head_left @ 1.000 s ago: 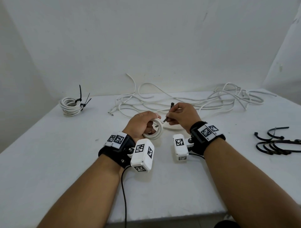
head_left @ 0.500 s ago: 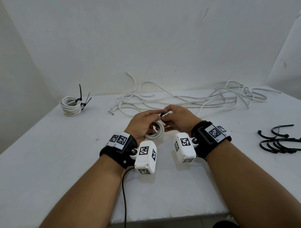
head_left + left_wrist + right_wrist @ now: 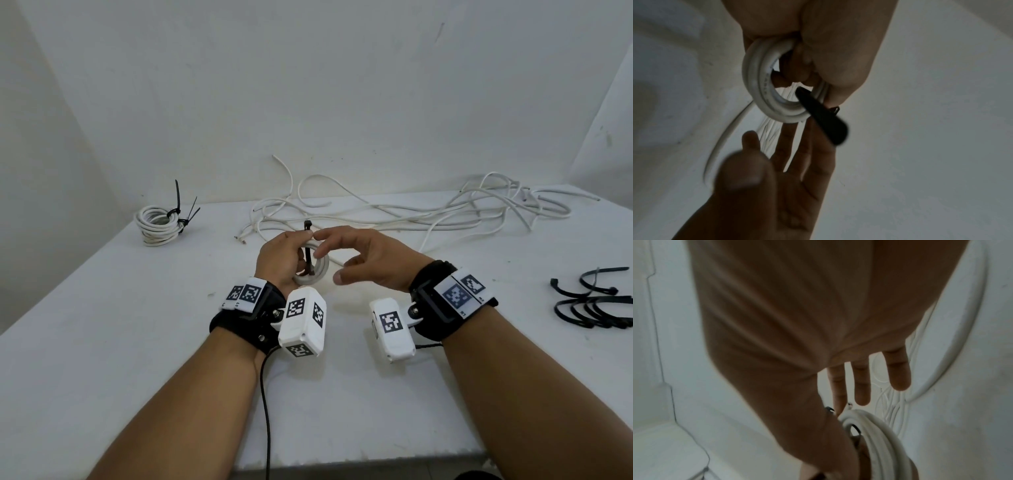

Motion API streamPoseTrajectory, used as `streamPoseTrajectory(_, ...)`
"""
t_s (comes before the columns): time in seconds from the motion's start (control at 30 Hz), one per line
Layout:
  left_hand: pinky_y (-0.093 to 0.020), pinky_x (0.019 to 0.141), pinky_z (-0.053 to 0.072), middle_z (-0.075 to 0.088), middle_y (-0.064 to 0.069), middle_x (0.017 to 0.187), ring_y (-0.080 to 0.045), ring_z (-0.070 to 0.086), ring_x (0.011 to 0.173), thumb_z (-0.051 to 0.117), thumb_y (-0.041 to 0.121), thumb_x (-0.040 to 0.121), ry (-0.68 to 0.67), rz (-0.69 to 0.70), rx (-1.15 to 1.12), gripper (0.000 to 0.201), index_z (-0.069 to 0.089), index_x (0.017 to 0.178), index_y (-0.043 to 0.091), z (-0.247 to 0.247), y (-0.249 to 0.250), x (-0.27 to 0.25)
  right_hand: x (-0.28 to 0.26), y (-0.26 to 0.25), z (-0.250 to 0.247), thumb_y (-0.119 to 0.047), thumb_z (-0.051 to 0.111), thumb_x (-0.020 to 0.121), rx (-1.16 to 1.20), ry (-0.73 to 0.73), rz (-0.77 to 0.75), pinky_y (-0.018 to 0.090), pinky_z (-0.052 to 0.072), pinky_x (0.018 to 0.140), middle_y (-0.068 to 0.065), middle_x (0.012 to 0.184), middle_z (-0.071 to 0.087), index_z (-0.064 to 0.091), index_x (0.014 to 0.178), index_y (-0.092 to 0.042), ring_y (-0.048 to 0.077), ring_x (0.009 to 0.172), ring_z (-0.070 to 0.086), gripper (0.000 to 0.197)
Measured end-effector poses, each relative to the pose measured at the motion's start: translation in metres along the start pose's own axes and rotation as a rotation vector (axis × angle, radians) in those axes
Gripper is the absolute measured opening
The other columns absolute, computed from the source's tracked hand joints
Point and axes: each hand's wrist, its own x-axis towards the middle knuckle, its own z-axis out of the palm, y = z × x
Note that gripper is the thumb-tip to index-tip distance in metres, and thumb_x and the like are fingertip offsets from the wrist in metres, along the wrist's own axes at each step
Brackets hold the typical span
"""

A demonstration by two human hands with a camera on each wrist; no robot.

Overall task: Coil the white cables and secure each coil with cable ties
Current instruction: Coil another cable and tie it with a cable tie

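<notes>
On the white table [image 3: 102,342], loose white cables [image 3: 428,214] sprawl at the back. The left hand [image 3: 279,255] grips a small white coil [image 3: 317,270] with a black cable tie [image 3: 308,246] threaded through it; the right hand [image 3: 370,262] hovers just beside, fingers spread, holding nothing

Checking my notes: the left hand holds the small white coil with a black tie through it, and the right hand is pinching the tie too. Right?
Not quite. The right hand is open, pinching nothing, as the head view shows. The left hand does hold the coil with the tie through it.
</notes>
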Motion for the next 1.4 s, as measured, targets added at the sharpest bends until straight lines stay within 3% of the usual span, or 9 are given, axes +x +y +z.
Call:
streamPoseTrajectory(0.07, -0.016, 0.038, 0.036, 0.044, 0.005, 0.041, -0.011, 0.044, 0.033, 0.062, 0.015, 0.090, 0.012, 0.013, -0.006, 0.019, 0.056, 0.073, 0.010, 0.002, 0.001, -0.002, 0.001, -0.001, 0.003, -0.011, 0.082, 0.076, -0.132, -0.017, 0.014, 0.024, 0.043, 0.097, -0.021, 0.142, 0.046, 0.070, 0.108, -0.040, -0.006, 0.129, 0.043, 0.044)
streamPoseTrajectory(0.27, -0.019, 0.039, 0.039, 0.049, 0.005, 0.044, -0.014, 0.047, 0.038, 0.064, 0.012, 0.088, 0.026, 0.039, -0.023, 0.024, 0.056, 0.066, 0.013, 0.013, -0.005, -0.007, 0.004, 0.003, 0.009, -0.023, 0.088, 0.071, -0.192, 0.130, 0.016, 0.018, 0.035, 0.087, -0.017, 0.124, 0.051, 0.077, 0.091, -0.029, -0.009, 0.112, 0.048, 0.023)
streamPoseTrajectory(0.47, -0.024, 0.046, 0.032, 0.053, -0.001, 0.056, -0.013, 0.036, 0.041, 0.062, 0.010, 0.088, -0.023, 0.123, 0.106, 0.025, 0.059, 0.063, 0.014, 0.016, -0.014, -0.007, 0.008, 0.004, 0.004, -0.017, 0.081, 0.080, -0.069, 0.407, -0.134, 0.028, 0.051, 0.076, -0.011, 0.121, 0.063, 0.073, 0.077, -0.025, -0.001, 0.090, 0.063, 0.012)
streamPoseTrajectory(0.57, -0.022, 0.046, 0.033, 0.059, -0.001, 0.059, -0.009, 0.039, 0.040, 0.061, 0.008, 0.087, -0.053, 0.195, 0.219, 0.020, 0.061, 0.067, 0.012, 0.018, -0.015, -0.010, 0.009, 0.010, -0.001, -0.013, 0.077, 0.083, -0.032, 0.434, -0.092, 0.039, 0.057, 0.086, -0.002, 0.100, 0.076, 0.075, 0.082, -0.013, 0.011, 0.088, 0.072, 0.003)
streamPoseTrajectory(0.73, -0.025, 0.049, 0.031, 0.055, 0.001, 0.055, -0.009, 0.034, 0.039, 0.061, 0.009, 0.086, -0.130, 0.193, 0.250, 0.016, 0.064, 0.070, 0.012, 0.018, -0.015, -0.010, 0.008, 0.013, -0.003, -0.007, 0.072, 0.086, 0.131, 0.509, -0.051, 0.036, 0.055, 0.068, 0.013, 0.079, 0.074, 0.066, 0.076, -0.006, 0.020, 0.071, 0.067, 0.012)
streamPoseTrajectory(0.93, -0.025, 0.046, 0.028, 0.032, -0.001, 0.051, -0.013, 0.025, 0.036, 0.064, 0.012, 0.088, -0.027, 0.089, 0.077, 0.023, 0.056, 0.067, 0.009, 0.014, -0.010, -0.002, 0.011, 0.003, 0.000, -0.015, 0.056, 0.099, 0.641, 0.394, 0.166, 0.023, 0.039, 0.053, 0.002, 0.091, 0.062, 0.058, 0.078, -0.017, 0.014, 0.067, 0.055, 0.021)
streamPoseTrajectory(1.1, -0.022, 0.042, 0.028, 0.033, -0.004, 0.056, -0.013, 0.026, 0.037, 0.063, 0.012, 0.088, -0.011, 0.083, 0.080, 0.030, 0.048, 0.062, 0.013, 0.011, -0.012, 0.001, 0.014, 0.008, 0.004, -0.020, 0.059, 0.094, 0.538, 0.224, 0.361, 0.024, 0.033, 0.052, 0.002, 0.089, 0.054, 0.068, 0.076, -0.018, 0.013, 0.066, 0.047, 0.020)
streamPoseTrajectory(1.27, -0.022, 0.044, 0.025, 0.045, -0.012, 0.071, -0.015, 0.030, 0.041, 0.064, 0.012, 0.083, -0.047, 0.125, 0.158, 0.029, 0.050, 0.059, 0.016, 0.012, -0.015, 0.001, 0.013, 0.007, 0.005, -0.017, 0.060, 0.092, 0.525, 0.244, 0.416, 0.023, 0.030, 0.051, -0.004, 0.075, 0.058, 0.065, 0.077, -0.015, 0.010, 0.062, 0.047, 0.016)
streamPoseTrajectory(1.4, -0.024, 0.046, 0.025, 0.049, -0.009, 0.062, -0.015, 0.028, 0.041, 0.063, 0.010, 0.082, -0.054, 0.141, 0.193, 0.027, 0.050, 0.059, 0.016, 0.012, -0.015, -0.001, 0.014, 0.009, 0.004, -0.018, 0.061, 0.091, 0.515, 0.241, 0.420, 0.023, 0.031, 0.051, -0.004, 0.072, 0.055, 0.064, 0.074, -0.016, 0.010, 0.060, 0.048, 0.018)
